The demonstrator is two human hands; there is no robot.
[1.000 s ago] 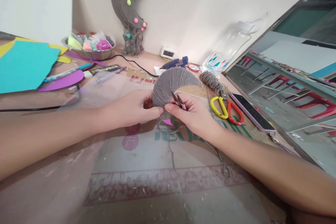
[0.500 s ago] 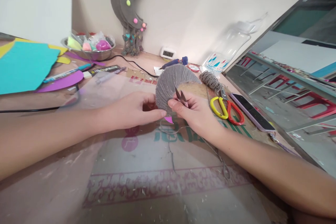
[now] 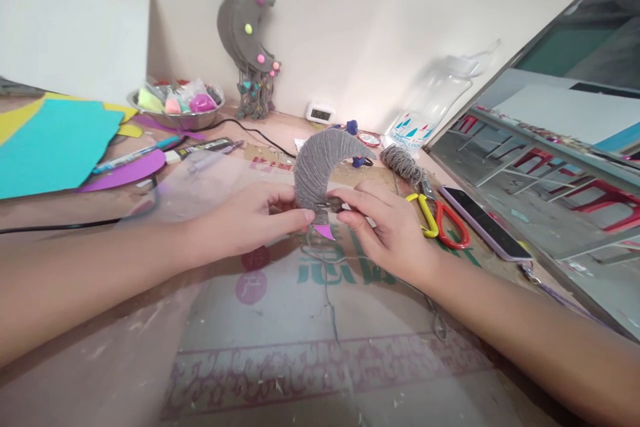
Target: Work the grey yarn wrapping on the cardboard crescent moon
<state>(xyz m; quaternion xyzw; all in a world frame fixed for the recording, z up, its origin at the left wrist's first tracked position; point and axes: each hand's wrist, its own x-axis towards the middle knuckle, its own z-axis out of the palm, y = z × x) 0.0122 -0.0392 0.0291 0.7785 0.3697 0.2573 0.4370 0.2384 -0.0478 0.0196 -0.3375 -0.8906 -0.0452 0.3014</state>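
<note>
A crescent moon shape wound in grey yarn [image 3: 320, 160] is held upright above the table, its lower tip showing bare purple [image 3: 325, 232]. My left hand [image 3: 265, 213] pinches its lower left edge between thumb and fingers. On the other side, my right hand [image 3: 385, 217] has thumb and forefinger closed on a small dark clip [image 3: 330, 205], whose jaws lie across the yarn just above the purple tip. Partly hidden by the fingers, the clip's exact shape is hard to make out. Loose grey yarn [image 3: 327, 300] trails below onto the clear sheet.
Behind my right hand lie a yarn bundle [image 3: 403, 165], scissors with yellow and red handles [image 3: 453, 225] and a phone [image 3: 485, 221]. A metal bowl [image 3: 187, 121] and turquoise sheet [image 3: 55, 147] are at left. A decorated moon [image 3: 250, 33] hangs on the wall; a glass bottle [image 3: 430, 103] stands right.
The clip's prongs, earlier pointing up and apart in front of the crescent, now lie sideways across its lower end. My right hand has shifted right and turned; the left keeps its hold.
</note>
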